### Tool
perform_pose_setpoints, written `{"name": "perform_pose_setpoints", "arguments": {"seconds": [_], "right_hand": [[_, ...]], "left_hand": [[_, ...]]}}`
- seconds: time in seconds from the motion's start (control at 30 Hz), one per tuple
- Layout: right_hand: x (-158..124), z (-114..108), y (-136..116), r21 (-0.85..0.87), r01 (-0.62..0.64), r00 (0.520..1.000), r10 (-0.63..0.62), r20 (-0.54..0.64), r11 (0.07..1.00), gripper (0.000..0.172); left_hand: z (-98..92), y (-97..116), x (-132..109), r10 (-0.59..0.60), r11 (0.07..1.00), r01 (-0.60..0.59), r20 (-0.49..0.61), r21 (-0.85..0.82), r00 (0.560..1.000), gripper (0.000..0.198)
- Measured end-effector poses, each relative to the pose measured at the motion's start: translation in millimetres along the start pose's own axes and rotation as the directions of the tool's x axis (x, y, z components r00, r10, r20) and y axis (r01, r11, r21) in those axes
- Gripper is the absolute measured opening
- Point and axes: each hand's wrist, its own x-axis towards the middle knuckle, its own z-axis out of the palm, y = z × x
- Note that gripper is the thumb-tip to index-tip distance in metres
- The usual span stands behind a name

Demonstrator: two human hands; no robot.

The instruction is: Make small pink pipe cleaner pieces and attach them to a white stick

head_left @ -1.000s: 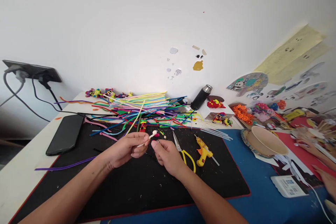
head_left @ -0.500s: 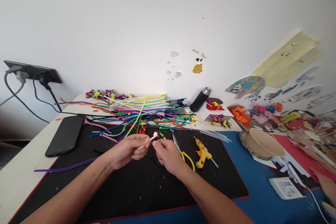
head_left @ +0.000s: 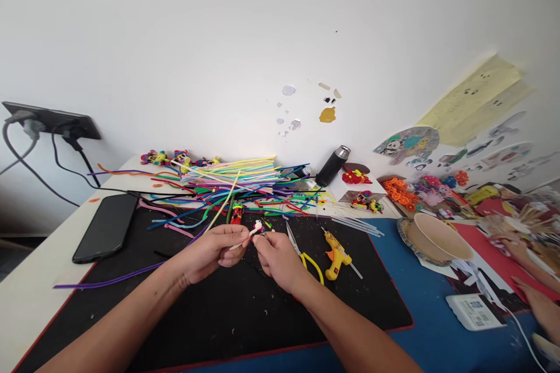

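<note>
Between thumb and fingers, my left hand (head_left: 224, 245) pinches a cream-white pipe cleaner (head_left: 238, 245) whose end sticks out below the fingertips. My right hand (head_left: 277, 256) is closed on the small piece at the other end, where a white looped tip (head_left: 258, 225) and a bit of dark pink show. Both sets of fingertips nearly meet over the black mat (head_left: 245, 315). Just behind them stands a small red and green figure (head_left: 237, 213). Scissors with yellow handles (head_left: 311, 262) lie right of my right hand, and a yellow glue gun (head_left: 338, 253) lies farther right.
A heap of coloured pipe cleaners (head_left: 231, 178) lies along the wall. A phone (head_left: 105, 227) is at the left, a black bottle (head_left: 333, 166) at the back. Bowls (head_left: 441, 238) and a white device (head_left: 475, 312) are on the right, near another person's hands (head_left: 531, 297).
The whole view has shifted slightly. Both hands keep their grip, and the white looped tip has turned a little between them.
</note>
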Motion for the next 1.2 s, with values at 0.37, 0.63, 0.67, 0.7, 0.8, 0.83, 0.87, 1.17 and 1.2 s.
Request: {"name": "perform_pose_setpoints", "arguments": {"seconds": [0.37, 0.63, 0.67, 0.7, 0.8, 0.83, 0.87, 1.17, 1.2], "right_hand": [[0, 0, 0, 0.019, 0.019, 1.000, -0.019, -0.004, 1.000, 0.039], [-2, 1, 1, 0.007, -0.017, 1.000, 0.017, 0.009, 1.000, 0.033], [-2, 1, 1, 0.007, -0.018, 1.000, 0.018, 0.010, 1.000, 0.034], [-2, 1, 2, 0.007, -0.018, 1.000, 0.018, 0.010, 1.000, 0.035], [-2, 1, 5, 0.007, -0.011, 1.000, 0.011, 0.013, 1.000, 0.037], [-1, 1, 5, 0.009, -0.009, 1.000, 0.009, 0.017, 1.000, 0.038], [-1, 2, 6, 0.011, -0.007, 1.000, 0.007, 0.022, 1.000, 0.040], [-2, 5, 7, 0.069, -0.008, 0.999, 0.005, 0.049, 0.998, 0.048], [-2, 6, 7, 0.085, -0.015, 0.999, 0.010, 0.053, 0.996, 0.049]], "left_hand": [[2.2, 0, 0, -0.005, 0.999, 0.005, -0.008, 0.044, 1.000, 0.041], [6.1, 1, -1, 0.004, 0.992, 0.000, -0.036, 0.123, 0.999, 0.042], [6.6, 1, -2, 0.010, 0.989, -0.003, -0.043, 0.145, 0.999, 0.042], [7.0, 2, -2, 0.019, 0.985, -0.010, -0.050, 0.174, 0.999, 0.043], [7.0, 3, -2, 0.063, 0.951, -0.038, -0.072, 0.306, 0.995, 0.044], [6.8, 4, -2, 0.079, 0.933, -0.047, -0.075, 0.357, 0.994, 0.045], [6.5, 4, -2, 0.091, 0.913, -0.054, -0.074, 0.404, 0.993, 0.045], [5.2, 10, -6, 0.297, 0.606, -0.158, -0.037, 0.779, 0.954, 0.039], [5.2, 10, -6, 0.330, 0.544, -0.171, -0.022, 0.822, 0.944, 0.037]]}}
